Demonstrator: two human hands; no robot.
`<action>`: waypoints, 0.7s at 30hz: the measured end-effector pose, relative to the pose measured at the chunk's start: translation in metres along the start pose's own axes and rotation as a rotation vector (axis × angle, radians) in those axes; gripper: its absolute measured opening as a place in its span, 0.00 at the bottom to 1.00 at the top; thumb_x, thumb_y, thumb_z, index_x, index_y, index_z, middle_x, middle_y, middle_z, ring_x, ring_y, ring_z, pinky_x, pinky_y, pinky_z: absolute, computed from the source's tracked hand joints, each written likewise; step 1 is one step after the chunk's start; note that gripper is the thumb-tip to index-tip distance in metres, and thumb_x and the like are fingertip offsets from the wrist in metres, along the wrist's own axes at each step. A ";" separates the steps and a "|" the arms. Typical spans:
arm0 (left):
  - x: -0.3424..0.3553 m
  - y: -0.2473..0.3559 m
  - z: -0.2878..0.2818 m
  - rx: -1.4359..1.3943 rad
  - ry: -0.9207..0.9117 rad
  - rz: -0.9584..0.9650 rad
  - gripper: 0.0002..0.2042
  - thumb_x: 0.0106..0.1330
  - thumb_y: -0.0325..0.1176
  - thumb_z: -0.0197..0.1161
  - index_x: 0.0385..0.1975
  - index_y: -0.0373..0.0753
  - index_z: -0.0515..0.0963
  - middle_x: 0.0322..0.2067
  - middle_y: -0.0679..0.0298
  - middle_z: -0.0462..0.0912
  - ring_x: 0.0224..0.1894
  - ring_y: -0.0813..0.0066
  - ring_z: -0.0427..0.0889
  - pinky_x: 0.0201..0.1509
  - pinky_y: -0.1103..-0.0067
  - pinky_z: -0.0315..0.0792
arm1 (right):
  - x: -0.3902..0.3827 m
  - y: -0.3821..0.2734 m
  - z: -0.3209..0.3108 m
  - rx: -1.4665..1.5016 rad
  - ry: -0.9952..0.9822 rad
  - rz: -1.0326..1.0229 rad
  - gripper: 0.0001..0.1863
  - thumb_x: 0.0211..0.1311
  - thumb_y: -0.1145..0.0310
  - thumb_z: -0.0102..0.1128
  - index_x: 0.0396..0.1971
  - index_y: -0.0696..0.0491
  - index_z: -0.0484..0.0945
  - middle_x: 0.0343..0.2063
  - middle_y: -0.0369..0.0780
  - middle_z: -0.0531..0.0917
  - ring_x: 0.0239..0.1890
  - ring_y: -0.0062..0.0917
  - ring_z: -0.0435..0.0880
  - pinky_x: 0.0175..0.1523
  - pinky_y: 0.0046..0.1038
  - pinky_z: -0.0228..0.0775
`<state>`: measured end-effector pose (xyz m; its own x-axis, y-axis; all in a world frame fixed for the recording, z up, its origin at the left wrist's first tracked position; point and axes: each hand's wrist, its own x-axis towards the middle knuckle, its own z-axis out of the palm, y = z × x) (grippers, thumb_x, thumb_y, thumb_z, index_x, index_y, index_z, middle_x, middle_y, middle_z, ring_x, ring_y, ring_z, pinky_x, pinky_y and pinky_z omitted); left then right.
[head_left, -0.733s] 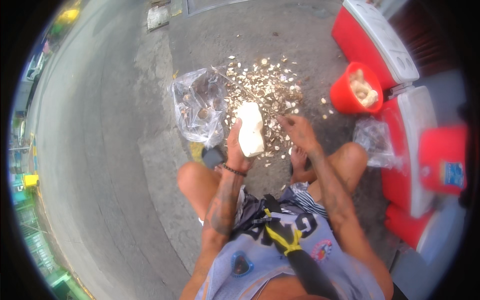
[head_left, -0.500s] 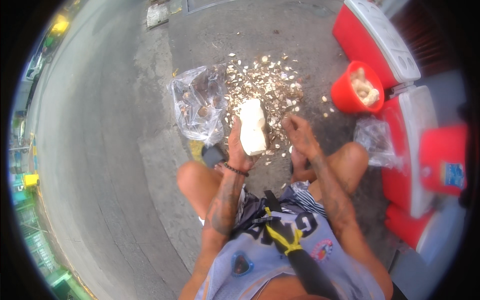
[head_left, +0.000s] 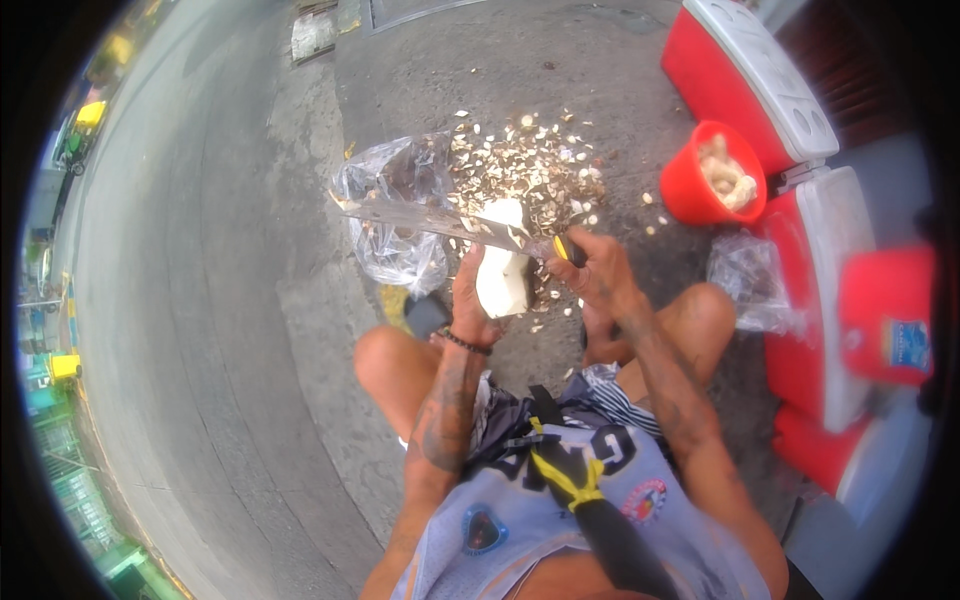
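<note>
My left hand (head_left: 470,305) grips a large, pale peeled root (head_left: 502,285) from its left side, thumb pointing up along it. Fingers closed, my right hand (head_left: 605,272) holds the black-and-yellow handle of a long, broad knife (head_left: 420,218). Its blade lies crosswise over the upper part of the root, with the tip out to the left above a clear plastic bag (head_left: 390,265). Whether the edge touches the root I cannot tell. Beyond the root, a heap of pale and brown peelings (head_left: 550,175) covers the ground.
A red bucket (head_left: 685,185) with several peeled roots stands at the right. Red coolers with white lids, one far (head_left: 720,80) and one nearer (head_left: 835,230), line that side, beside another plastic bag (head_left: 750,275). Grey pavement (head_left: 220,300) stretches leftward. My bent knees flank my hands.
The knife blade, not distinguishable before, now shows broadside across the root. My right hand has turned and shifted slightly. My left hand keeps its hold, with the root slightly lower.
</note>
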<state>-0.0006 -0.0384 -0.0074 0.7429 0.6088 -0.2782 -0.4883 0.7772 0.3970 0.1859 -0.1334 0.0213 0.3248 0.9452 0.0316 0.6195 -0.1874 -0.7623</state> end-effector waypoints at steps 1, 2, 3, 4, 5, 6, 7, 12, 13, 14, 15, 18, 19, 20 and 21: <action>0.001 0.001 -0.001 -0.027 -0.025 -0.011 0.23 0.75 0.50 0.49 0.55 0.36 0.71 0.40 0.57 0.82 0.37 0.67 0.84 0.36 0.73 0.82 | 0.005 0.005 0.003 -0.006 -0.002 0.035 0.40 0.56 0.23 0.52 0.24 0.54 0.72 0.17 0.38 0.75 0.23 0.25 0.77 0.29 0.34 0.71; 0.001 0.003 -0.002 -0.054 -0.053 -0.022 0.24 0.74 0.51 0.49 0.56 0.36 0.71 0.41 0.57 0.82 0.37 0.67 0.84 0.37 0.74 0.82 | 0.009 0.010 0.006 -0.015 -0.002 0.067 0.41 0.57 0.23 0.52 0.24 0.54 0.72 0.18 0.39 0.76 0.24 0.26 0.78 0.30 0.34 0.71; 0.002 0.003 -0.002 -0.063 0.085 0.030 0.30 0.73 0.58 0.45 0.59 0.37 0.69 0.45 0.54 0.81 0.38 0.58 0.83 0.37 0.65 0.81 | 0.014 0.014 0.007 -0.026 0.026 0.176 0.41 0.57 0.23 0.51 0.25 0.55 0.73 0.19 0.40 0.76 0.25 0.26 0.78 0.31 0.34 0.72; 0.000 0.004 -0.002 -0.045 0.072 0.023 0.30 0.73 0.58 0.45 0.60 0.36 0.69 0.45 0.54 0.81 0.39 0.58 0.83 0.38 0.65 0.81 | 0.017 0.017 0.009 -0.036 0.053 0.286 0.41 0.57 0.24 0.51 0.26 0.56 0.74 0.20 0.40 0.77 0.26 0.27 0.78 0.32 0.34 0.72; -0.002 0.005 -0.002 -0.026 0.039 0.019 0.30 0.74 0.57 0.45 0.61 0.36 0.68 0.46 0.54 0.80 0.40 0.58 0.83 0.39 0.65 0.81 | 0.018 0.019 0.008 -0.040 0.092 0.393 0.42 0.58 0.24 0.51 0.26 0.57 0.74 0.21 0.41 0.77 0.27 0.27 0.78 0.33 0.35 0.72; -0.005 0.007 -0.002 0.009 -0.013 0.017 0.30 0.74 0.56 0.45 0.61 0.36 0.68 0.46 0.54 0.80 0.41 0.58 0.82 0.40 0.65 0.81 | 0.019 0.020 0.006 0.007 0.106 0.362 0.41 0.58 0.25 0.52 0.27 0.57 0.75 0.22 0.41 0.78 0.28 0.27 0.78 0.34 0.34 0.72; -0.005 0.007 -0.001 -0.010 -0.117 0.035 0.29 0.74 0.54 0.46 0.62 0.36 0.67 0.47 0.54 0.80 0.41 0.60 0.83 0.40 0.65 0.81 | 0.016 0.018 0.005 0.056 0.119 0.331 0.41 0.58 0.26 0.53 0.27 0.58 0.75 0.23 0.42 0.78 0.28 0.27 0.77 0.35 0.34 0.72; -0.003 0.006 0.005 0.035 -0.022 -0.016 0.26 0.74 0.53 0.48 0.58 0.36 0.70 0.43 0.55 0.81 0.37 0.64 0.83 0.37 0.69 0.81 | -0.003 0.000 -0.003 0.129 0.040 0.080 0.39 0.58 0.27 0.56 0.25 0.57 0.74 0.20 0.39 0.76 0.25 0.24 0.75 0.31 0.32 0.70; -0.004 0.005 0.006 0.078 -0.008 -0.010 0.27 0.72 0.54 0.50 0.57 0.34 0.71 0.40 0.55 0.82 0.35 0.64 0.83 0.35 0.70 0.80 | -0.003 -0.004 -0.005 0.100 0.023 0.051 0.39 0.57 0.27 0.56 0.25 0.56 0.74 0.19 0.38 0.76 0.24 0.24 0.75 0.30 0.31 0.70; -0.005 0.005 0.007 0.106 -0.009 0.009 0.28 0.71 0.54 0.51 0.56 0.33 0.72 0.38 0.55 0.83 0.33 0.64 0.84 0.33 0.71 0.80 | -0.003 -0.008 -0.006 0.074 0.020 0.000 0.39 0.57 0.27 0.56 0.24 0.55 0.73 0.18 0.38 0.75 0.23 0.23 0.74 0.28 0.31 0.69; -0.005 0.005 0.007 0.148 0.041 0.015 0.27 0.72 0.55 0.50 0.55 0.34 0.71 0.39 0.54 0.82 0.33 0.64 0.83 0.34 0.70 0.80 | -0.002 -0.011 -0.008 0.076 -0.004 0.013 0.39 0.57 0.26 0.56 0.23 0.55 0.73 0.17 0.37 0.74 0.22 0.23 0.74 0.27 0.30 0.69; -0.009 0.008 0.006 0.164 0.028 0.024 0.26 0.73 0.54 0.48 0.55 0.35 0.70 0.41 0.53 0.82 0.34 0.63 0.83 0.35 0.68 0.81 | 0.006 -0.011 -0.013 0.048 -0.034 -0.036 0.39 0.57 0.26 0.55 0.23 0.54 0.73 0.16 0.37 0.74 0.21 0.23 0.74 0.26 0.30 0.68; -0.011 0.010 0.004 0.127 -0.056 -0.010 0.28 0.72 0.54 0.50 0.56 0.34 0.70 0.41 0.52 0.82 0.34 0.62 0.84 0.34 0.69 0.80 | 0.008 -0.007 -0.015 0.018 -0.039 -0.062 0.39 0.58 0.26 0.54 0.23 0.54 0.73 0.17 0.37 0.75 0.22 0.24 0.76 0.27 0.30 0.69; -0.012 0.012 0.003 0.098 -0.138 -0.034 0.29 0.71 0.53 0.51 0.58 0.32 0.70 0.41 0.52 0.83 0.34 0.62 0.84 0.34 0.70 0.80 | 0.010 -0.003 -0.016 -0.022 -0.050 -0.103 0.39 0.58 0.26 0.54 0.23 0.55 0.74 0.18 0.38 0.76 0.23 0.25 0.77 0.28 0.31 0.70; -0.014 0.012 0.002 0.043 -0.194 -0.092 0.29 0.71 0.54 0.52 0.58 0.32 0.70 0.41 0.51 0.82 0.34 0.62 0.84 0.34 0.70 0.80 | 0.016 0.003 -0.015 -0.005 -0.026 0.066 0.39 0.59 0.26 0.53 0.24 0.55 0.75 0.19 0.38 0.77 0.25 0.26 0.78 0.30 0.31 0.70</action>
<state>-0.0156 -0.0378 0.0024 0.8594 0.4908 -0.1433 -0.3979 0.8180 0.4154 0.2033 -0.1223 0.0292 0.3462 0.9375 -0.0359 0.6013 -0.2511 -0.7586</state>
